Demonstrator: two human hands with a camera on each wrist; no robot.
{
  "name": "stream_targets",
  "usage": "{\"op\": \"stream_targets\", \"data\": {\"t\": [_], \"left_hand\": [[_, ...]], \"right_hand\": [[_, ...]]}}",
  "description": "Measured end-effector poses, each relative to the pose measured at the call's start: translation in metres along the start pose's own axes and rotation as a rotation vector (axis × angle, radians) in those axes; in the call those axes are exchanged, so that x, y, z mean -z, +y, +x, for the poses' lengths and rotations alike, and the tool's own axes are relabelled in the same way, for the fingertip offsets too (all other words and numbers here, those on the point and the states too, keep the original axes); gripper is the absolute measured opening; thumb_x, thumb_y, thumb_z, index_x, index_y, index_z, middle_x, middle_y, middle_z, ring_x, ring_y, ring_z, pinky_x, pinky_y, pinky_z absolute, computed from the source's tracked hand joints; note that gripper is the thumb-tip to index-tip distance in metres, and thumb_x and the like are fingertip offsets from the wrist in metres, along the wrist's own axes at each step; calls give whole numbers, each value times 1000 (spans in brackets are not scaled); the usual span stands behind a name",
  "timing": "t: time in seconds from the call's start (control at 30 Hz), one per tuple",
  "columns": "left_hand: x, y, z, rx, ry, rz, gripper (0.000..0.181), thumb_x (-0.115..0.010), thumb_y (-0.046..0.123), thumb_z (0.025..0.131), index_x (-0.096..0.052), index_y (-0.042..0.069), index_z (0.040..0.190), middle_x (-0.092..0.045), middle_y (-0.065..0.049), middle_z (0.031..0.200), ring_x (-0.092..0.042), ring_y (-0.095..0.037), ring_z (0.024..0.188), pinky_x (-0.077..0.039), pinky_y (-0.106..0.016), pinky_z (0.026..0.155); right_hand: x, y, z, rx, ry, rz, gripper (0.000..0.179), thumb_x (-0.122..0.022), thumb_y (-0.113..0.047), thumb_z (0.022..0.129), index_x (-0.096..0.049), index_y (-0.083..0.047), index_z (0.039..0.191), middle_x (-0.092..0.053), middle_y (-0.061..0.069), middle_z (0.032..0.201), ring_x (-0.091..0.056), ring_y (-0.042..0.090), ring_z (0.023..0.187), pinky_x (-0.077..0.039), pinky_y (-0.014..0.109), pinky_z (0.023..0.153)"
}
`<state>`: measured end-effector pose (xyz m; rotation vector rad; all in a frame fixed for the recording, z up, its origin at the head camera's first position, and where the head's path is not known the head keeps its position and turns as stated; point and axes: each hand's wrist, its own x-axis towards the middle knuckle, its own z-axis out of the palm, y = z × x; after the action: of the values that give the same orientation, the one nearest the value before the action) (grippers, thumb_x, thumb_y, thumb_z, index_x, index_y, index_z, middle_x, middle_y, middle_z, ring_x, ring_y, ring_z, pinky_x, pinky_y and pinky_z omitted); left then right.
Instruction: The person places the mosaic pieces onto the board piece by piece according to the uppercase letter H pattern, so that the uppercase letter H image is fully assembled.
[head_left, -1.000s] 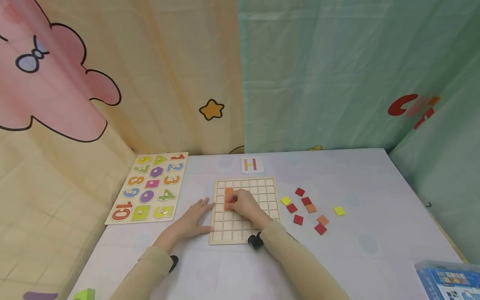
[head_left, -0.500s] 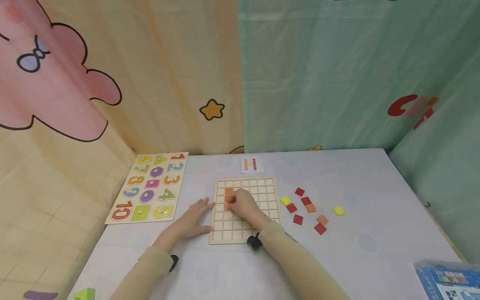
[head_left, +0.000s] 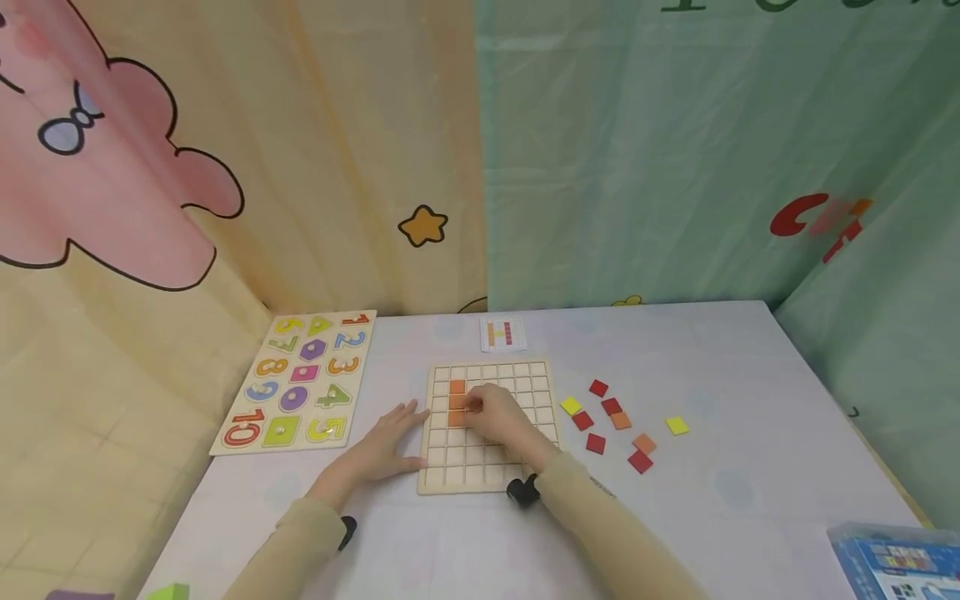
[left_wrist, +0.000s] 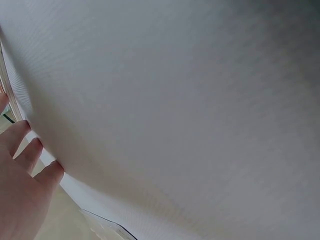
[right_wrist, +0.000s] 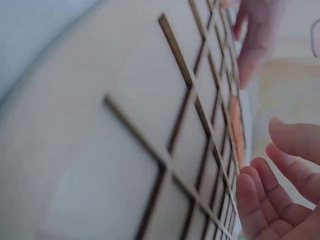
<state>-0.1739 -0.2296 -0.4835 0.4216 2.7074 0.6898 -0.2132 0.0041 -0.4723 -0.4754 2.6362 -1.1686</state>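
Three flat orange square tiles (head_left: 457, 402) lie in a column, in the second row of cells from the left, on the pale wooden grid board (head_left: 475, 475). The right hand (head_left: 501, 415) is just beside the lower two; a stray brush of its fingertips could tip one out of its cell. Of the hands, this one appears to hold nothing: its fingers are loosely bent, and the right wrist view shows a gap between thumb and fingers with no tile in it. Whether it touches a tile cannot be told. How fully each tile sits between the ridges is too small to judge; one resting on a ridge would probably slide if nudged.

The left hand (head_left: 382, 442) has its fingers spread and grips nothing, its fingertips and thumb at the board's left edge. A hard push there could shift the board and jolt the tiles.

Right of the board, loose red square tiles (head_left: 596, 443), orange square tiles (head_left: 620, 420) and yellow square tiles (head_left: 677, 426) lie scattered on the white cloth-covered counter (head_left: 450, 550). Some touch, so picking at one could drag its neighbour, and a low sweep of the right sleeve (head_left: 615, 525) could scatter them. Beyond the board, the small white printed card (head_left: 517, 334) seems light enough to be knocked askew by a long reach.
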Motion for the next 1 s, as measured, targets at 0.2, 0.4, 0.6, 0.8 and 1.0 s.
{"op": "stream_targets", "data": {"t": [0.2,0.4,0.6,0.8,1.0], "left_hand": [[-5,-3,0,-3,10,14,83,-77,40,83,-39,12,151,-21,-16,163,-14,-40,151,-14,-59,123],[-2,1,0,16,-5,9,84,-78,38,82,-38,12,152,-20,-15,164,-13,-40,152,-14,-59,123],[0,0,0,22,-10,28,84,-78,37,83,-37,14,153,-18,-13,165,-12,-39,152,-14,-58,123],[-1,-1,3,22,-12,19,84,-78,37,83,-37,14,153,-18,-12,165,-11,-38,153,-13,-57,124],[-1,-1,1,26,-14,13,84,-77,37,83,-36,14,153,-17,-13,165,-11,-38,153,-13,-57,124]], "right_hand": [[35,23,-25,-75,44,42,20,-73,-17,88,-72,-11,107,-70,3,104,-64,18,97,-57,38,88],[74,64,-56,-127,100,24,25,-74,-17,87,-71,-8,111,-71,4,104,-65,21,99,-57,39,86],[107,100,-87,-211,143,13,34,-74,-20,88,-67,-6,119,-70,10,111,-64,26,104,-60,38,84],[132,121,-111,-292,148,17,43,-73,-24,89,-62,-7,126,-64,17,120,-61,34,108,-62,37,78],[143,136,-125,-291,152,-49,45,-74,-24,88,-62,-2,124,-63,21,121,-59,37,109,-60,45,85]]}}
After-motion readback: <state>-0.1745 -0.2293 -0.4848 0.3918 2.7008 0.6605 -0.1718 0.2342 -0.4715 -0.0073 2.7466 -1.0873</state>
